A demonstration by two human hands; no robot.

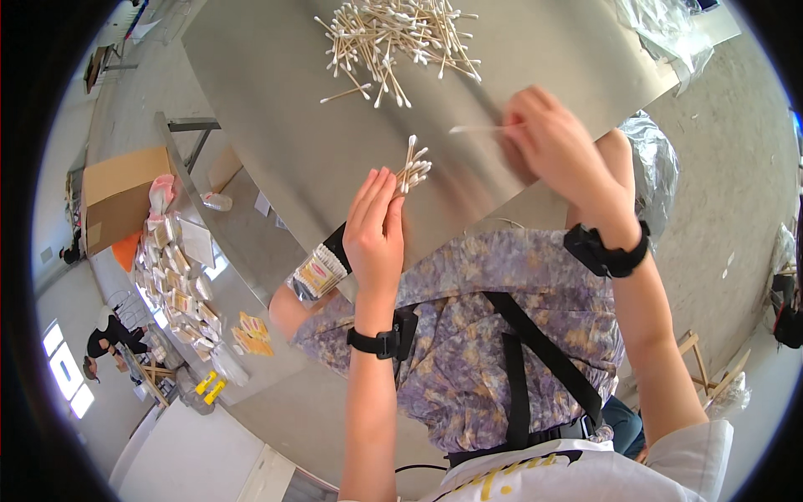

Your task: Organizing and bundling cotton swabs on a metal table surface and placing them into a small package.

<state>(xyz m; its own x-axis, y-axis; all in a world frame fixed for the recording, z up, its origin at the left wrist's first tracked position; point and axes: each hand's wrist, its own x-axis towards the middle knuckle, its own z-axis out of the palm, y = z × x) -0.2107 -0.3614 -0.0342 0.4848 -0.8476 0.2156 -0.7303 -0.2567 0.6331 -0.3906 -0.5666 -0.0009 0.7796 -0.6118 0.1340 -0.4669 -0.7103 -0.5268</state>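
A bundle of wooden cotton swabs (413, 174) sticks out past the fingers of my left hand (374, 230), which is closed around it near the table's front edge. One swab stands higher than the others. Further right, my right hand (556, 142) is smeared by motion above the table; a single cotton swab (473, 130) juts leftward from its pinched fingers. A loose heap of cotton swabs (393, 38) lies beyond both hands. Just left of my left wrist is a clear packet of swabs (318, 273) with a yellow-and-white label.
The metal table (276, 92) reaches away from me. On a lower surface at left lie many small packets (180, 280), beside a cardboard box (125, 197) and yellow cards (253, 335). Clear plastic bags (657, 163) hang at right. Another person (117, 335) is at far left.
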